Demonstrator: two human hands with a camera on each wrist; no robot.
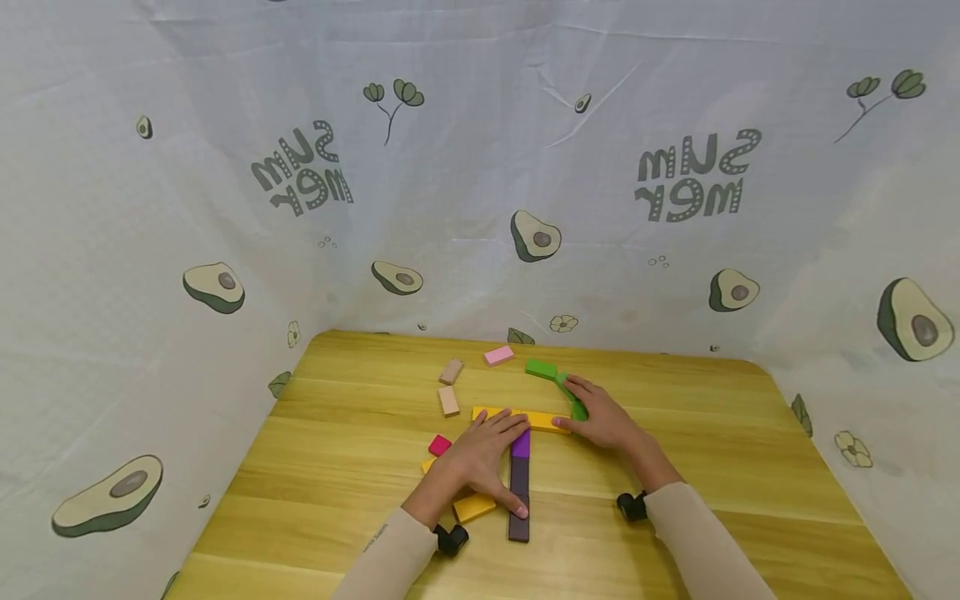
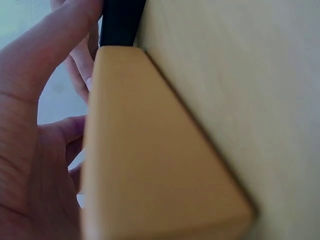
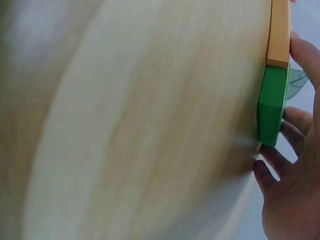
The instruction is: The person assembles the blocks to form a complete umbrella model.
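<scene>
Wooden blocks on the table form a T: a row of yellow blocks (image 1: 545,422) across the top, then a purple block (image 1: 521,444) and dark blocks (image 1: 519,475) running down from it. My left hand (image 1: 480,454) spreads over the stem, fingertips at the yellow row and purple end, thumb on a lower dark block. A loose yellow block (image 2: 145,150) lies beside the left thumb. With its thumb on the right yellow block, my right hand (image 1: 606,419) rests fingertips along a curve of green blocks (image 3: 272,102), which its fingers partly cover.
Left of the T lie a red block (image 1: 440,445), another yellow block (image 1: 427,466) partly behind the left wrist, and two beige blocks (image 1: 448,402). A pink block (image 1: 498,357) lies near the back edge. A patterned curtain (image 1: 480,167) hangs behind the wooden table (image 1: 675,483).
</scene>
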